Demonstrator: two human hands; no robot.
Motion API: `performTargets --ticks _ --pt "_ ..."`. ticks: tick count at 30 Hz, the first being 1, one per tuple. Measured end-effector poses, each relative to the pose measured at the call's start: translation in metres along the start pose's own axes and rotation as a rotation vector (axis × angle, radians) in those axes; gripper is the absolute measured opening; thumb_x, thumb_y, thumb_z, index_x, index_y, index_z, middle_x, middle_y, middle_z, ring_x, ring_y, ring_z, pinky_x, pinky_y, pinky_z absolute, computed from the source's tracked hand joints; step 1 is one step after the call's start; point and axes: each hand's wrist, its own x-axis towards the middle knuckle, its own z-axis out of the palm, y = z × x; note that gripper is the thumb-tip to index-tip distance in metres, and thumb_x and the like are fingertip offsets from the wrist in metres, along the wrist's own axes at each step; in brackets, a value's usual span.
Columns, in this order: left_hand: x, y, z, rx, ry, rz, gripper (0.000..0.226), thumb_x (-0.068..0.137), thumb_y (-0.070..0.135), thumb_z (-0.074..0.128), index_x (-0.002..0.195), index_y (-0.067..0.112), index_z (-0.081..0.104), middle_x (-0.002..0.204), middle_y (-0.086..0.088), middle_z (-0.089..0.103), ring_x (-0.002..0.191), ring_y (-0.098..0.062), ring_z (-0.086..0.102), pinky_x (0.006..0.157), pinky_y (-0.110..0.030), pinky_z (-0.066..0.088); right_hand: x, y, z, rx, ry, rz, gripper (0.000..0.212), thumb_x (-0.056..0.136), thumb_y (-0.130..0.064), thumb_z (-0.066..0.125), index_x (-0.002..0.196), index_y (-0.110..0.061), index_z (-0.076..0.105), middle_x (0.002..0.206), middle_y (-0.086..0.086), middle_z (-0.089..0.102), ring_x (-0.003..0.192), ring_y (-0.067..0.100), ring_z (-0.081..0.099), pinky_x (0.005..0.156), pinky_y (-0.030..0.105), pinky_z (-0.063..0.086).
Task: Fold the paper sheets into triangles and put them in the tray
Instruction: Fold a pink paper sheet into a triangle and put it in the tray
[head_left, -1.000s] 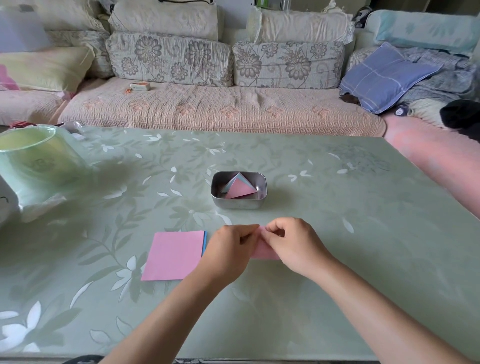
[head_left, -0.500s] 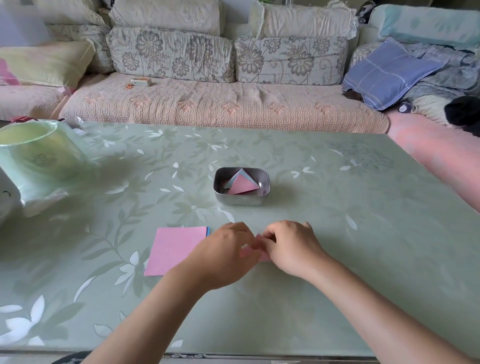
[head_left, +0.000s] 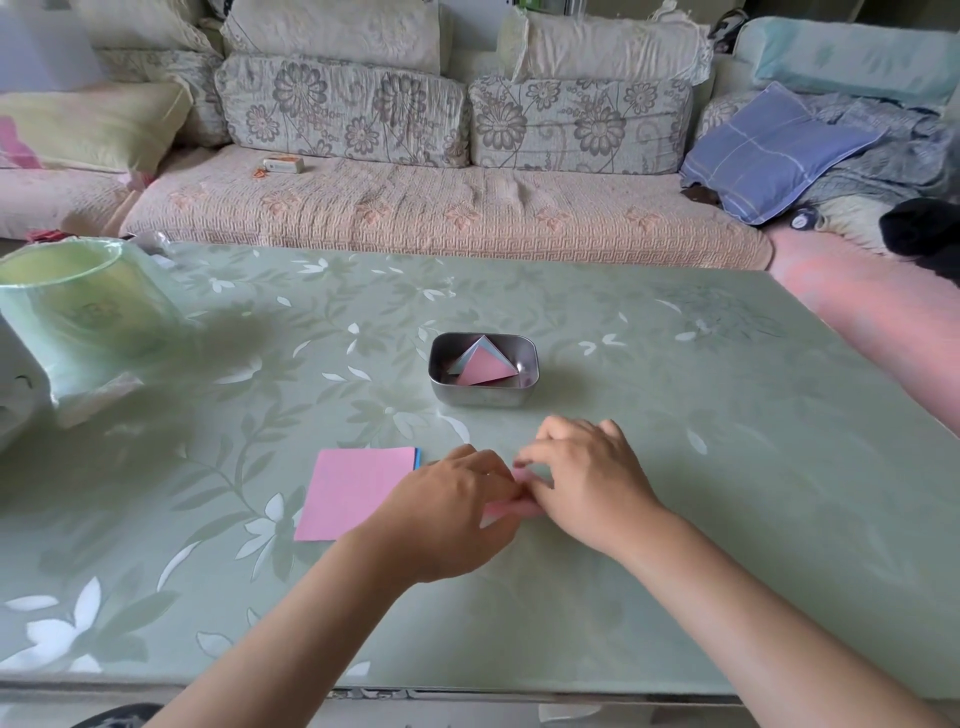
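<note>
A small metal tray (head_left: 485, 397) stands mid-table with a pink folded triangle (head_left: 484, 370) lying over a blue-grey one inside it. A stack of flat square sheets (head_left: 353, 491), pink on top with a blue edge showing, lies left of my hands. My left hand (head_left: 447, 512) and my right hand (head_left: 584, 480) meet over a pink sheet (head_left: 511, 508) on the table in front of the tray. Both pinch it with curled fingers. Most of that sheet is hidden under them.
The green floral table (head_left: 675, 467) has a pale green plastic bucket (head_left: 78, 306) with a bag at its left edge. A sofa with cushions (head_left: 441, 208) runs behind the table, and a pink seat (head_left: 872, 312) lies at the right.
The camera tilted a little, so the tray sits higher in view. My hands stay together on the pink sheet, my right hand's fingers shifted slightly forward over it.
</note>
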Motion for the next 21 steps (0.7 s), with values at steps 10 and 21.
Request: performTargets --ticks 10,21 --pt "-0.016 0.012 0.008 0.311 -0.039 0.059 0.055 0.097 0.062 0.027 0.146 0.042 0.040 0.140 0.010 0.045 0.125 -0.017 0.039 0.103 -0.033 0.035 -0.009 0.003 -0.001 0.023 -0.130 -0.028 0.031 0.103 -0.048 0.040 0.111 -0.046 0.070 0.092 -0.011 0.046 0.099 0.018 0.051 0.079 0.035 0.026" --pt "-0.032 0.026 0.015 0.304 -0.041 0.063 0.059 0.098 0.055 0.033 0.141 0.018 0.050 0.138 0.003 0.050 0.125 -0.020 0.043 0.110 -0.036 0.035 -0.014 -0.001 -0.004 -0.025 -0.177 0.034 0.027 0.098 -0.048 0.047 0.099 -0.035 0.071 0.102 -0.004 0.051 0.105 0.023 0.051 0.086 0.037 0.033"
